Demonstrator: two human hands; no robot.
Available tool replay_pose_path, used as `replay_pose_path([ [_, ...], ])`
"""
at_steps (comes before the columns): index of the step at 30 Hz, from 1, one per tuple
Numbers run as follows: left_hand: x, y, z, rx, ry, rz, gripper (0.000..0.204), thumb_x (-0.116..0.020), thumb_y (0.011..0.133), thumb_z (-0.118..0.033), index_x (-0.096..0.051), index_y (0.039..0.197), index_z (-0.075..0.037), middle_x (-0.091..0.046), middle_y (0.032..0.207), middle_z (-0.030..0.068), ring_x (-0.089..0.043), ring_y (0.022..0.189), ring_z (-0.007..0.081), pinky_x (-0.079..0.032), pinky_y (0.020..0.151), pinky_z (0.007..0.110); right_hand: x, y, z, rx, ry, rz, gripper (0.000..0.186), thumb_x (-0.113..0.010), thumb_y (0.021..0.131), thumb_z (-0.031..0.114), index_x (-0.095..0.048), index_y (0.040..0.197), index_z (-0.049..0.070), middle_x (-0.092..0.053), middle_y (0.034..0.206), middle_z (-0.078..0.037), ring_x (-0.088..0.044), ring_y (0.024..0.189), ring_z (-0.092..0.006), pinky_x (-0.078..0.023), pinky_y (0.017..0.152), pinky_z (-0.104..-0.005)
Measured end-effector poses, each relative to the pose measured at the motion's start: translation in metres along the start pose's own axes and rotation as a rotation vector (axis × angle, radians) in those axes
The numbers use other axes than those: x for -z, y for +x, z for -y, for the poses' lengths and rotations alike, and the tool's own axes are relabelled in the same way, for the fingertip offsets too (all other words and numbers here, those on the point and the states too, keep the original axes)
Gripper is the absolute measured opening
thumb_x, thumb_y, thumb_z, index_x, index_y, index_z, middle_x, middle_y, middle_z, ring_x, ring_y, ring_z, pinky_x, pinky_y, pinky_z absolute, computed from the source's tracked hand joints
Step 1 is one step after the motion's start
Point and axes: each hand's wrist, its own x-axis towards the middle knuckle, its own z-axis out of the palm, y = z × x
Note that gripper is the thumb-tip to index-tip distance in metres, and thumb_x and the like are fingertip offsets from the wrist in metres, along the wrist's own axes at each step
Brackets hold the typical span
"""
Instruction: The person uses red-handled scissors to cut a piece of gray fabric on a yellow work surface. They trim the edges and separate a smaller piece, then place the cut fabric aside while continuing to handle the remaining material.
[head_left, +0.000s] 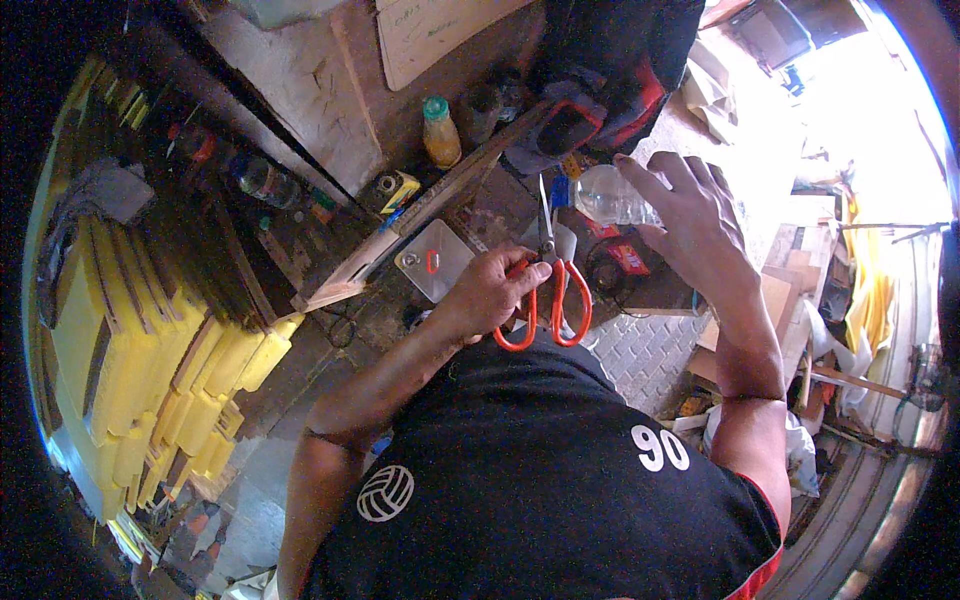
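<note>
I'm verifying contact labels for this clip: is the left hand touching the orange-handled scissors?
Touching. The head view shows it plainly: the left hand grips the scissors by one handle, with the thumb lying over it.

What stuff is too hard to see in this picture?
All in the head view:
Bottle: its base end, hidden by the right hand.
Scissors: part of one handle loop, covered by the left hand.
Cardboard: cut off by the top edge.
Upper right background: washed out by glare.

Dark worn bench point(493, 207), square metal plate point(442, 262) on it
</note>
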Motion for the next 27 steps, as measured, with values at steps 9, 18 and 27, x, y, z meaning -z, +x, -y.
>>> replay_pose_path([
  [9,0.002,0.005,-0.009,0.002,0.014,-0.021,0.030,-0.063,0.094,-0.031,-0.065,0.109,-0.005,-0.062,0.080,-0.0023,-0.056,0.067,0.0050,-0.047,0.055,0.022,-0.006,0.007,-0.004,0.092,0.051,-0.071,0.074,-0.077,0.064,0.010,-0.053,0.134,0.018,-0.055,0.110,-0.007,-0.054,0.106,-0.0272,-0.044,0.094,-0.0414],
  [18,0.009,0.010,-0.011,0.039,-0.017,0.031,0.028,-0.061,0.094,-0.028,-0.064,0.110,-0.006,-0.064,0.083,-0.0009,-0.061,0.071,0.0070,-0.051,0.055,0.024,-0.016,0.021,-0.019,0.014,0.040,-0.063,0.073,-0.078,0.068,0.012,-0.051,0.136,0.019,-0.055,0.111,-0.007,-0.053,0.108,-0.0275,-0.043,0.095,-0.0424],
  [27,0.019,0.015,-0.009,-0.005,0.091,-0.048,0.025,-0.060,0.095,-0.025,-0.064,0.109,-0.005,-0.066,0.087,0.0024,-0.063,0.069,0.0109,-0.054,0.058,0.026,-0.029,0.025,-0.029,-0.024,0.089,0.014,0.071,-0.079,0.070,0.018,-0.052,0.135,0.016,-0.056,0.118,-0.009,-0.053,0.112,-0.0292,-0.042,0.098,-0.0417],
])
